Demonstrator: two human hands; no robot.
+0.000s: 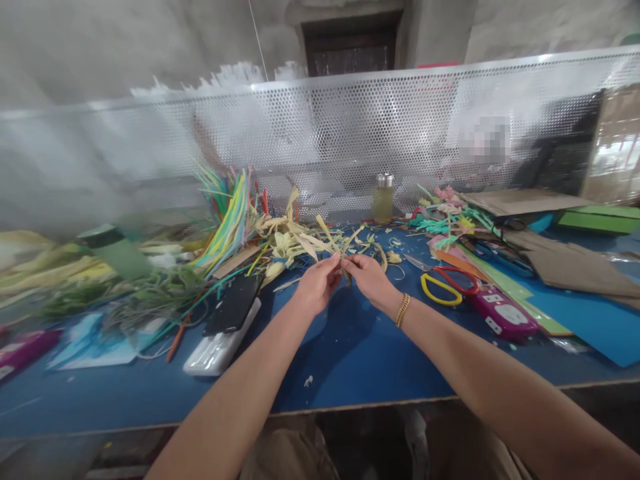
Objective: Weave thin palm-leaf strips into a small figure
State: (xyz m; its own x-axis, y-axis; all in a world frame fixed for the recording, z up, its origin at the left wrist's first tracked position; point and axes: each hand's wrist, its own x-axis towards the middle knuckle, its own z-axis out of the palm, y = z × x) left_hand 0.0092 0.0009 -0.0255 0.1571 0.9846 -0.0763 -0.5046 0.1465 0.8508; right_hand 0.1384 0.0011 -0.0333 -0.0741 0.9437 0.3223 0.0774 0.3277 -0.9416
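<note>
My left hand (pixel 320 283) and my right hand (pixel 369 277) meet above the middle of the blue table, fingertips pinched close together. Between them they grip thin pale-yellow strips (pixel 326 230), which stick up and fan out beyond the fingers. What the strips are made of is hard to make out. A gold bracelet (pixel 403 311) circles my right wrist. Just behind my left hand lies a heap of pale-yellow, petal-like pieces (pixel 285 245). Right of my right hand rest scissors (pixel 443 285) with red and yellow handles.
On the left, a black phone (pixel 234 305) lies on a white case (pixel 220 347), near colourful stems (pixel 227 223). A lidded glass bottle (pixel 383 200) stands at the back before a perforated metal screen (pixel 355 133). A purple device (pixel 504 313) and cardboard (pixel 590 263) lie right.
</note>
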